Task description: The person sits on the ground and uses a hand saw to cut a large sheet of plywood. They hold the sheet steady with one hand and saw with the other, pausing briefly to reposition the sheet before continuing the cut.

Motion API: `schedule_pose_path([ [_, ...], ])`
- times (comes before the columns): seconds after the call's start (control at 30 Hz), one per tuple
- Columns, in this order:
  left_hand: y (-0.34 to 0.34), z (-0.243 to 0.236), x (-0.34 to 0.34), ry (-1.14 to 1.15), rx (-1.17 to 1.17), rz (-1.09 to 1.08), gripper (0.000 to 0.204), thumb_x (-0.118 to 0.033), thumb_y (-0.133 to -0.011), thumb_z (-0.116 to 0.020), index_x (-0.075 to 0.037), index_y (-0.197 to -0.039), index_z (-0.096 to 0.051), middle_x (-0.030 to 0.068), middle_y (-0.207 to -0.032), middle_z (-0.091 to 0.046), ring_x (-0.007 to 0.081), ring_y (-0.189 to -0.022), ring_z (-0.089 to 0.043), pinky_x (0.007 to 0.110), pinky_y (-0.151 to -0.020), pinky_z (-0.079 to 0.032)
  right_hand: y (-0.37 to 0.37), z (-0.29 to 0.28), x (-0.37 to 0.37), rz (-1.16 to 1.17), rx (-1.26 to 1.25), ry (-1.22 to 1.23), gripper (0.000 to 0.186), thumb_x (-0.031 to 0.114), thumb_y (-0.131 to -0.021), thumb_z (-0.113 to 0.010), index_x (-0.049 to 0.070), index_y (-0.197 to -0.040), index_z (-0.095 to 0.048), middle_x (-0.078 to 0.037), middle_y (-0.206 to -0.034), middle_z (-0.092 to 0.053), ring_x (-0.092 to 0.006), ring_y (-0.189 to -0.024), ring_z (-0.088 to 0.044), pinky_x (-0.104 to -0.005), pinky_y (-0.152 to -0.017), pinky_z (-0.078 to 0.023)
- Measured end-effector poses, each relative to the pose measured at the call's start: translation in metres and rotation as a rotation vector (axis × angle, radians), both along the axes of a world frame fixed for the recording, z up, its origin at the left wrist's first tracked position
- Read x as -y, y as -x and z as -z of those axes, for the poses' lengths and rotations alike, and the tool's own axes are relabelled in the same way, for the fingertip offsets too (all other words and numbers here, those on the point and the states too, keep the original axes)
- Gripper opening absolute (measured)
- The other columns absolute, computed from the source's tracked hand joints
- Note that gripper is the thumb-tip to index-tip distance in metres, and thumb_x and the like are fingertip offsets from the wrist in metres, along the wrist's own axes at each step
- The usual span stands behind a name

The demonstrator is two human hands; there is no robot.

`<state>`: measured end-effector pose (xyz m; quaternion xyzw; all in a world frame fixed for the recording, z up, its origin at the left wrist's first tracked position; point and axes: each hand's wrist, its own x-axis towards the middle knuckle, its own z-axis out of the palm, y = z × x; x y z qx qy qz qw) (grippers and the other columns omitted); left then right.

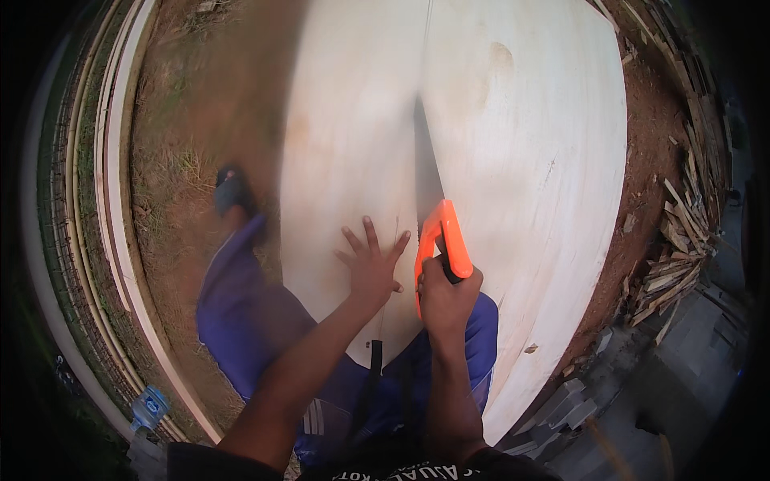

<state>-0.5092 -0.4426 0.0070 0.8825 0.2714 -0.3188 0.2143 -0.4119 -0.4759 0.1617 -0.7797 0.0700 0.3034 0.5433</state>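
A large pale plywood sheet (521, 128) lies in front of me, with a dark saw cut running up its middle. My right hand (446, 295) grips the orange handle of a handsaw (446, 236) whose blade sits in that cut. Left of the cut, my left hand (370, 263) presses flat on the sheet with its fingers spread. My legs in blue trousers are under the sheet's near edge, and my left foot in a dark sandal (233, 191) stands on the ground beside it.
Bare dirt with patchy grass (180, 160) lies to the left, bordered by long pale boards (112, 192). A plastic water bottle (149, 407) lies at the lower left. Scrap wood (678, 240) is piled at the right, with grey blocks (561, 409) below it.
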Motion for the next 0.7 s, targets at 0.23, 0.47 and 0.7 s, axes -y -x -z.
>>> schedule_pose_path([
  [0.23,-0.005,-0.005,0.000,-0.040,-0.018,0.016,0.126,-0.060,-0.064,-0.089,-0.047,-0.163,-0.013,0.0361,-0.167,0.005,0.0736,-0.143,-0.004,0.089,-0.096,-0.031,-0.082,0.062,-0.082,-0.130,0.091,0.072,0.023,0.008,-0.085,-0.059,-0.002,-0.068,-0.046,-0.003,-0.057,-0.048,-0.0120,-0.053,-0.041,-0.0363,-0.053,-0.038],
  [0.47,0.000,-0.001,-0.001,-0.039,-0.015,0.007,0.124,-0.063,-0.066,-0.088,-0.047,-0.163,-0.013,0.0358,-0.166,0.009,0.0748,-0.142,0.001,0.089,-0.098,-0.027,0.028,0.014,0.026,-0.034,0.065,-0.032,0.005,-0.002,-0.088,-0.059,-0.007,-0.086,-0.058,-0.001,-0.065,-0.055,-0.0076,-0.061,-0.053,-0.0282,-0.059,-0.047],
  [0.7,-0.006,-0.001,0.005,-0.017,0.013,0.011,0.123,-0.063,-0.065,-0.089,-0.045,-0.163,-0.017,0.0371,-0.166,0.006,0.0754,-0.142,0.001,0.090,-0.097,-0.028,-0.101,0.086,-0.086,-0.117,0.160,0.054,0.025,0.008,-0.086,-0.059,-0.001,-0.066,-0.045,-0.003,-0.055,-0.047,-0.0117,-0.051,-0.041,-0.0369,-0.050,-0.037],
])
